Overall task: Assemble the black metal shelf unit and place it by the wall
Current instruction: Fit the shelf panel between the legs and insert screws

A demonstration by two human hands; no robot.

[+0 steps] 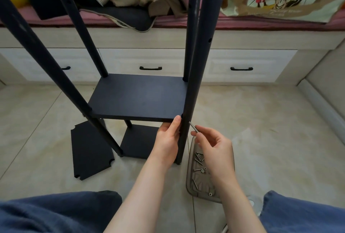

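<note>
The black shelf unit stands on the tiled floor with several round posts rising from it. Its middle shelf board (pixel 138 98) sits between the posts, and a lower board (pixel 138 141) lies beneath. My left hand (pixel 169 137) grips the near right post (pixel 197 68) just under the middle board's front corner. My right hand (pixel 214 145) pinches a long silver screw (pixel 193 128), whose tip touches the post's side at board height. A loose black shelf board (pixel 89 150) with notched corners lies flat on the floor to the left.
A clear plastic tray (pixel 203 175) holding several screws and washers sits on the floor under my right forearm. A white drawer bench (pixel 149 59) with pink cushions, clothes and a cartoon blanket runs along the back. My knees in blue trousers are at the bottom.
</note>
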